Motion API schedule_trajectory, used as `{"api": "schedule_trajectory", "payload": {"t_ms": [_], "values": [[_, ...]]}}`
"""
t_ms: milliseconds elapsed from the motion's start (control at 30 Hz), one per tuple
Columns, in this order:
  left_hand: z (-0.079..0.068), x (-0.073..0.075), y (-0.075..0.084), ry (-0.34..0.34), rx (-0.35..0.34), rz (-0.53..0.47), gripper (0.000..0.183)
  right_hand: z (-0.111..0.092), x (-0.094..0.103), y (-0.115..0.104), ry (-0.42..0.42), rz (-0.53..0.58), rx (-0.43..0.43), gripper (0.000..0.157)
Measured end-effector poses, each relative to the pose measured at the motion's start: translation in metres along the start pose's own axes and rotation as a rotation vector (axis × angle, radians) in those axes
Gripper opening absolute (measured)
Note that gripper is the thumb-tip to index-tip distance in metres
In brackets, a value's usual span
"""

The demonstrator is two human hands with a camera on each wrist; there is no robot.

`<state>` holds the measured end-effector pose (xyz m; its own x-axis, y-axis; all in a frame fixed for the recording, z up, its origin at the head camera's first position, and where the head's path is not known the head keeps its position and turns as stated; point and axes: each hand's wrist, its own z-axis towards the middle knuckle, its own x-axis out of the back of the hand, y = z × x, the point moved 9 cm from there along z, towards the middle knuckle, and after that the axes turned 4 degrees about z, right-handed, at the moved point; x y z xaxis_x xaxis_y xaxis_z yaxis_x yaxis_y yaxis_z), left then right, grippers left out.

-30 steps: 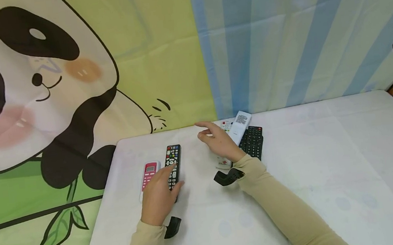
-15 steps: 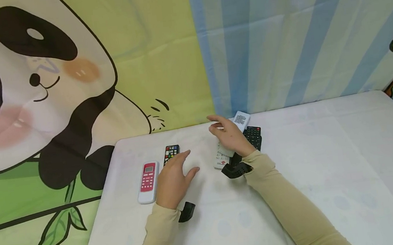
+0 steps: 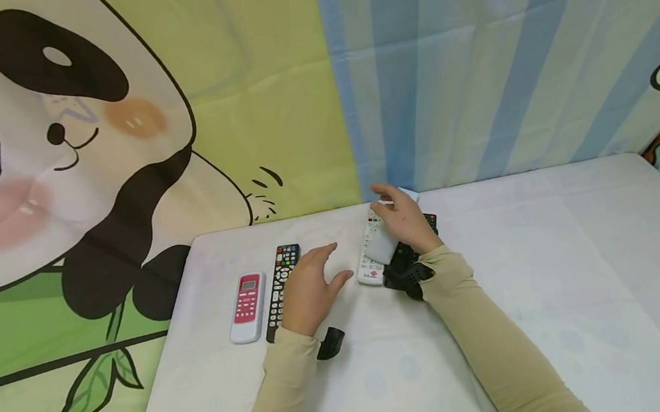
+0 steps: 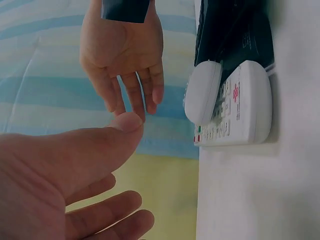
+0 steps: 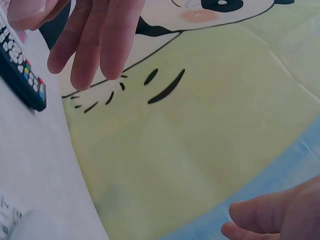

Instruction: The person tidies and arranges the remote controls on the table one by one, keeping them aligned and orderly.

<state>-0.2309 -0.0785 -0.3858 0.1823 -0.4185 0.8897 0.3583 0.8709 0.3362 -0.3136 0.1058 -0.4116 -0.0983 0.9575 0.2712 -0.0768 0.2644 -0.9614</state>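
My left hand (image 3: pixel 310 290) hovers beside the black remote control (image 3: pixel 278 285) with coloured buttons, partly covering it in the head view. Its fingers are spread and hold nothing. My right hand (image 3: pixel 409 224) hangs over a pile of remote controls, fingers loosely bent, nothing between them. In that pile a white remote control (image 3: pixel 368 268) with small buttons lies under another white remote control (image 4: pixel 202 94), crossed on top. A black remote control (image 4: pixel 240 37) lies next to them, largely hidden by my right hand and wrist in the head view. Both palms face each other in the left wrist view.
A pink-and-white remote control (image 3: pixel 247 307) lies left of the black one. All rest on a white-covered table (image 3: pixel 555 276). A printed cloth (image 3: pixel 270 91) with a panda and stripes rises behind the table's back edge. Black wrist cameras (image 3: pixel 330 343) sit on both wrists.
My left hand has lifted away from the black remote control and moved right. My right hand has shifted right, further over the pile. The remote controls stay where they were.
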Motion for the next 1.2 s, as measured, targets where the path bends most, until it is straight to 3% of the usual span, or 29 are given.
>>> {"api": "schedule_trajectory", "payload": {"t_ms": [367,667,900,1200], "values": [[0.011,-0.011,0.009,-0.004,-0.010,-0.041,0.055,0.004,0.021,0.013,0.038,-0.030,-0.035,0.050],[0.019,-0.023,0.015,-0.039,0.008,-0.072,0.058,0.011,0.032,0.022,0.050,-0.189,-0.009,0.053],[0.024,-0.033,0.019,-0.042,0.014,-0.105,0.059,0.013,0.037,0.035,0.032,-0.161,-0.086,0.057],[0.026,-0.047,0.020,-0.073,0.036,-0.122,0.061,0.015,0.046,0.045,0.055,-0.189,-0.098,0.055]]}}
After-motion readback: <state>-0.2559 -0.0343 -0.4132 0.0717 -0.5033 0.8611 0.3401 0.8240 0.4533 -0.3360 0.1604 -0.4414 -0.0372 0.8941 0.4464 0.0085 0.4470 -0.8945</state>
